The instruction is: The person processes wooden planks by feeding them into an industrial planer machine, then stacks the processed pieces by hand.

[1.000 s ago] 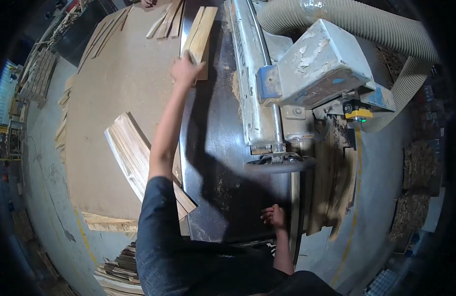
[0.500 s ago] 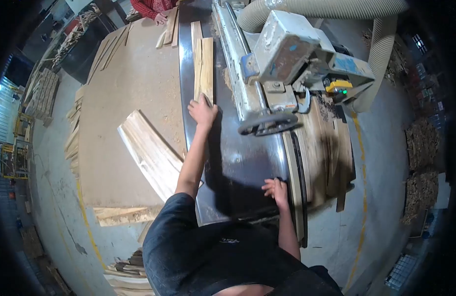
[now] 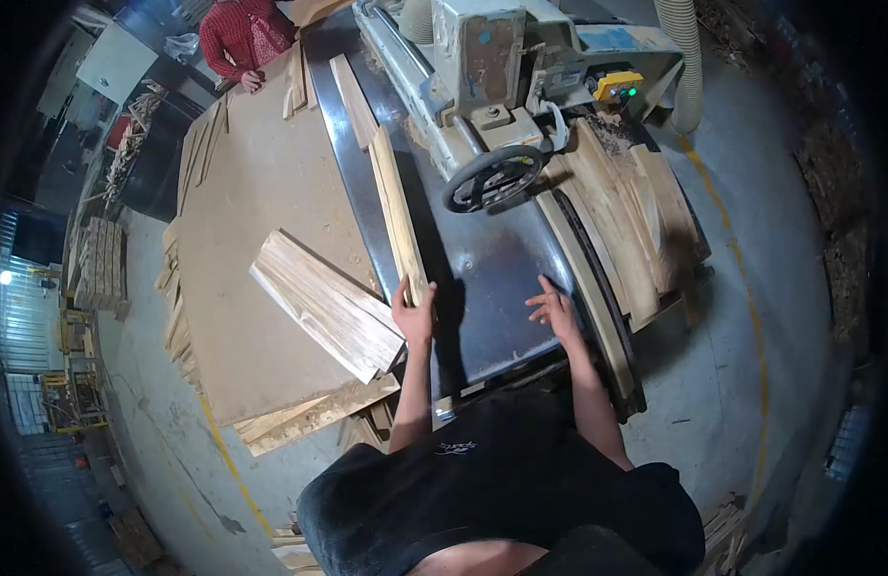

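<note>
My left hand (image 3: 414, 312) grips the near end of a long, narrow wooden board (image 3: 394, 197) over the dark metal machine table (image 3: 506, 331). Just past its far end, another wooden strip (image 3: 352, 96) lies on the metal surface. My right hand (image 3: 556, 315) holds nothing, its fingers apart above the metal table near its right edge. To the left of my left hand, pale wide boards (image 3: 319, 302) lie on the brown worktop (image 3: 262, 202).
The saw-like machine with a handwheel (image 3: 492, 180) stands ahead, its hose (image 3: 679, 58) at the right. Stacked boards (image 3: 617, 211) rest beyond the table's right edge. A person in a red top (image 3: 247, 38) stands at the far left, a hand by some strips (image 3: 297, 82).
My left hand has come back toward my body, drawing the board with it and away from the far strip. My right hand's fingers have spread. The camera view has shifted.
</note>
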Available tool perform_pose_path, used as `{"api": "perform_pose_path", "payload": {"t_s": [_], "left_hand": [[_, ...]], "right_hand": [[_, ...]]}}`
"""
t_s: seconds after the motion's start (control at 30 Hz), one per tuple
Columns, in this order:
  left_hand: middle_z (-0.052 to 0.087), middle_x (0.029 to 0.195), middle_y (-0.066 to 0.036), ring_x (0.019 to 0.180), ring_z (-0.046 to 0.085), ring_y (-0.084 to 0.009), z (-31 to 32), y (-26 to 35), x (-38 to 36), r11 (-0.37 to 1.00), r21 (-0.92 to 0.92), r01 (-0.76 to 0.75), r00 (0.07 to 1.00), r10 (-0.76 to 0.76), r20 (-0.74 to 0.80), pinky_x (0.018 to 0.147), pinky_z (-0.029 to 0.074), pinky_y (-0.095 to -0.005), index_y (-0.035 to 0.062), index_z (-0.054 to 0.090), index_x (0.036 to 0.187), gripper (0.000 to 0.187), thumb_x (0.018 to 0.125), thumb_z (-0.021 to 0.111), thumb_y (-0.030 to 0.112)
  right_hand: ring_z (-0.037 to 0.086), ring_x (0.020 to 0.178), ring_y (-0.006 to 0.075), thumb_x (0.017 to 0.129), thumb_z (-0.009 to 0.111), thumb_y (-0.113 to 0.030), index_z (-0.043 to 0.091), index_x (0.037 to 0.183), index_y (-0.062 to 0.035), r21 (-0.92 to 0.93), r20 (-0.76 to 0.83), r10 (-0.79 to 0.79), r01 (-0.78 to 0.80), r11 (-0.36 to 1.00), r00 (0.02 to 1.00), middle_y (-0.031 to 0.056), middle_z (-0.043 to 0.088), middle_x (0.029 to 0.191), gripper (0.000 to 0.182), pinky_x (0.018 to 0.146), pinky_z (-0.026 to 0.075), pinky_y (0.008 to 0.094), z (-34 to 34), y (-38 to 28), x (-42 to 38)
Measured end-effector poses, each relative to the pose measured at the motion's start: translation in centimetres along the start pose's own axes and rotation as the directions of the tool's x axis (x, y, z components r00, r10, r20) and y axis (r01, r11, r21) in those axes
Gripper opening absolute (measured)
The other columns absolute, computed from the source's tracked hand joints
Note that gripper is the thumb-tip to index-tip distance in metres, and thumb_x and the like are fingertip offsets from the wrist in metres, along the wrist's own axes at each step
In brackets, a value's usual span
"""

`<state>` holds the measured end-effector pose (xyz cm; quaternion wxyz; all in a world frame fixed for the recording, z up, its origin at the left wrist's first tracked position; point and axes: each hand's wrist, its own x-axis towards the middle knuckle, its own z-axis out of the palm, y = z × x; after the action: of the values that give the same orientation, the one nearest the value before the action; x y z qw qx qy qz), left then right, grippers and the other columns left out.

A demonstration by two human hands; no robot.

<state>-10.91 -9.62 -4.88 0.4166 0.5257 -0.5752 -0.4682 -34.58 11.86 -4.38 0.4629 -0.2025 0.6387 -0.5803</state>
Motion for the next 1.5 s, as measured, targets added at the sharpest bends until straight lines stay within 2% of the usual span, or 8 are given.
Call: {"api": "perform_pose_path", "payload": {"t_s": [0.07, 0.1, 0.17, 0.5, 0.63, 0.97, 1.13, 1.5], "left_hand": [[0.055, 0.060, 0.001, 0.046, 0.046, -0.0062, 0.5, 0.7, 3.3, 0.998, -0.026, -0.052, 0.998, 0.051, -0.027, 0.041, 0.033, -0.0222, -0.0003, 0.056, 0.125, 0.057, 0.078, 0.081, 0.018], [0.068, 0.095, -0.015, 0.087, 0.064, -0.0208, 0.6, 3.7, 4.6, 0.997, -0.041, 0.061, 0.997, -0.064, -0.053, 0.082, 0.050, -0.0331, -0.0020, 0.062, 0.120, 0.066, 0.070, 0.086, 0.034], [0.065, 0.071, -0.009, 0.056, 0.058, -0.0134, 1.2, 5.9, 9.1, 1.000, -0.023, 0.017, 0.995, -0.020, -0.103, 0.055, 0.048, -0.0286, -0.0009, 0.064, 0.117, 0.064, 0.068, 0.086, 0.034], [0.061, 0.116, -0.025, 0.111, 0.059, -0.0356, 4.8, 18.1, 35.1, 0.859, 0.416, -0.299, 0.900, 0.399, -0.176, 0.093, 0.047, -0.0435, 0.0105, 0.066, 0.119, 0.068, 0.063, 0.081, 0.047], [0.033, 0.143, -0.031, 0.133, 0.035, -0.0441, 9.5, 17.5, 45.7, 0.639, 0.752, -0.159, 0.886, 0.429, -0.177, 0.104, 0.035, -0.0536, 0.0189, 0.051, 0.138, 0.086, 0.066, 0.074, 0.061], [0.034, 0.143, -0.028, 0.135, 0.032, -0.0430, 12.3, 8.4, 54.3, 0.604, 0.790, -0.104, 0.994, 0.045, 0.096, 0.106, 0.033, -0.0531, 0.0248, 0.043, 0.142, 0.092, 0.066, 0.073, 0.067], [0.048, 0.131, -0.029, 0.127, 0.041, -0.0436, 12.1, 8.2, 56.1, 0.750, 0.613, -0.248, 0.969, 0.185, 0.166, 0.105, 0.036, -0.0481, -0.0024, 0.053, 0.127, 0.101, 0.059, 0.076, 0.070], [0.057, 0.112, -0.022, 0.108, 0.054, -0.0375, 13.5, 5.8, 55.0, 0.532, 0.819, -0.212, 0.954, 0.293, 0.057, 0.090, 0.049, -0.0445, 0.0097, 0.065, 0.106, 0.026, 0.081, 0.066, 0.014]], "right_hand": [[0.065, 0.068, 0.0118, 0.104, 0.037, -0.030, 0.032, 0.149, -0.0078, -0.028, -0.041, 0.008, -0.009, 1.000, 0.999, 0.0102, 0.069, 0.098, 0.051, 0.054, 0.045, 0.0225, 0.8, -0.8, -0.4], [0.065, 0.068, 0.0116, 0.103, 0.040, -0.023, 0.031, 0.150, -0.0082, -0.065, -0.082, 0.008, -0.013, 0.998, 0.997, 0.0102, 0.069, 0.097, 0.050, 0.054, 0.045, 0.0225, 1.0, -1.4, -0.6], [0.064, 0.067, 0.0110, 0.101, 0.043, -0.014, 0.034, 0.148, -0.0067, -0.028, -0.093, 0.034, -0.036, 0.999, 0.995, 0.0090, 0.068, 0.094, 0.048, 0.053, 0.044, 0.0226, 1.4, -2.3, -0.6], [0.057, 0.053, 0.0112, 0.097, 0.056, -0.021, 0.059, 0.120, -0.0009, -0.146, -0.282, -0.154, 0.116, 0.982, 0.947, 0.0069, 0.063, 0.076, 0.031, 0.050, 0.048, 0.0277, 2.6, 0.7, 0.2], [0.066, 0.060, 0.0181, 0.092, 0.062, -0.024, 0.067, 0.097, -0.0051, -0.692, -0.336, -0.476, 0.130, 0.711, 0.813, 0.0043, 0.063, 0.066, 0.020, 0.057, 0.051, 0.0332, 3.4, 0.6, 0.1], [0.066, 0.060, 0.0261, 0.090, 0.064, -0.031, 0.067, 0.086, -0.0110, -0.784, -0.348, -0.530, 0.070, 0.616, 0.773, 0.0071, 0.064, 0.066, 0.021, 0.052, 0.049, 0.0343, 4.4, 0.5, 0.6], [0.062, 0.058, 0.0222, 0.088, 0.064, -0.027, 0.066, 0.085, -0.0071, -0.724, -0.393, -0.506, 0.081, 0.685, 0.767, 0.0080, 0.060, 0.065, 0.020, 0.053, 0.046, 0.0304, 0.8, 8.2, -1.0], [0.062, 0.058, 0.0227, 0.086, 0.066, -0.031, 0.066, 0.083, -0.0063, -0.675, -0.456, -0.442, 0.023, 0.737, 0.772, 0.0091, 0.059, 0.064, 0.025, 0.054, 0.047, 0.0323, 4.2, 2.2, 0.2]]}}
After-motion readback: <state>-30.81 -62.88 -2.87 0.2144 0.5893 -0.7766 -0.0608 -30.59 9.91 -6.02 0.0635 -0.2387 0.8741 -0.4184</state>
